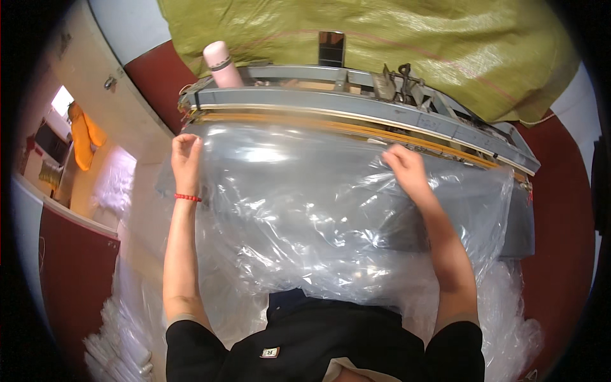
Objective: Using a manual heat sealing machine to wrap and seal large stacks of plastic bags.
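A large sheet of clear plastic film (299, 191) lies wrinkled across the grey work surface and hangs down toward my body. My left hand (186, 156), with a red bead bracelet at the wrist, pinches the film at its far left corner. My right hand (407, 169) is closed on the film near its far edge, right of the middle; its fingertips are slightly blurred. Just beyond both hands runs a long grey metal sealing machine (280, 99) with an orange-brown strip (305, 122) along its near side.
A pink bottle (223, 67) stands at the machine's left end, and a dark phone-like slab (331, 49) rests behind it. Olive-green sheeting (407, 32) covers the back. More clear plastic (121, 337) is heaped at lower left and lower right. A door (108, 83) stands at left.
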The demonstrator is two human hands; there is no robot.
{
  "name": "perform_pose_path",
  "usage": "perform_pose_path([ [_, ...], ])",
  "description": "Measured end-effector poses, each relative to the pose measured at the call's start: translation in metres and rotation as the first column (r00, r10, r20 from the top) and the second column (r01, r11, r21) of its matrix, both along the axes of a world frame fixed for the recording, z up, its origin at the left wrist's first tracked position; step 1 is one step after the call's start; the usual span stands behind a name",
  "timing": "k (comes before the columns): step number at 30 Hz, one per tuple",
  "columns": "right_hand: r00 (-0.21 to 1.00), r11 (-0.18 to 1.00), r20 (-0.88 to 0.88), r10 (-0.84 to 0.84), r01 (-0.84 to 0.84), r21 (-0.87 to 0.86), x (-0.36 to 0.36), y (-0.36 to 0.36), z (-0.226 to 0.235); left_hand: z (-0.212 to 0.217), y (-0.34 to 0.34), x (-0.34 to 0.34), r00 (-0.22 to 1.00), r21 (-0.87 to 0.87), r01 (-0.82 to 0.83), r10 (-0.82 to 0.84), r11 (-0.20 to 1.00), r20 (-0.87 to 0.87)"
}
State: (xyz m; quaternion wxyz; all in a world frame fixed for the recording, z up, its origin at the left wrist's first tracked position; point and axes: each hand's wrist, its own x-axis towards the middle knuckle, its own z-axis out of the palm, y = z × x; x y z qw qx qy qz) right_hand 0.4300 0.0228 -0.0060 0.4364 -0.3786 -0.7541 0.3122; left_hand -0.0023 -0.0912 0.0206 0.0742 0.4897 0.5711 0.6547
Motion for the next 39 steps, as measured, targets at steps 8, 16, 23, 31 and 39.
perform_pose_path([
  [8, 0.734, 0.747, 0.153, -0.662, 0.663, 0.054, 0.267, -0.034, -0.039, -0.05, -0.072, 0.008, 0.547, -0.469, -0.259, -0.272, 0.844, -0.792],
  [16, 0.443, 0.539, 0.357, -0.822, 0.807, 0.24, 0.435, -0.07, -0.072, -0.054, -0.081, 0.067, 0.761, -0.393, -0.094, -0.189, 0.915, -0.621],
  [23, 0.297, 0.438, 0.442, -0.846, 0.86, 0.261, 0.421, -0.072, -0.062, -0.045, -0.122, 0.094, 0.976, -0.523, 0.093, -0.183, 0.847, -0.122],
  [31, 0.331, 0.477, 0.422, -0.844, 0.823, 0.307, 0.433, -0.071, -0.067, -0.08, -0.135, 0.127, 0.863, -0.706, 0.312, 0.122, 0.636, 0.491],
  [39, 0.301, 0.461, 0.464, -0.833, 0.841, 0.283, 0.433, -0.072, -0.067, -0.072, -0.115, 0.138, 0.859, -0.68, 0.289, 0.131, 0.674, 0.495],
])
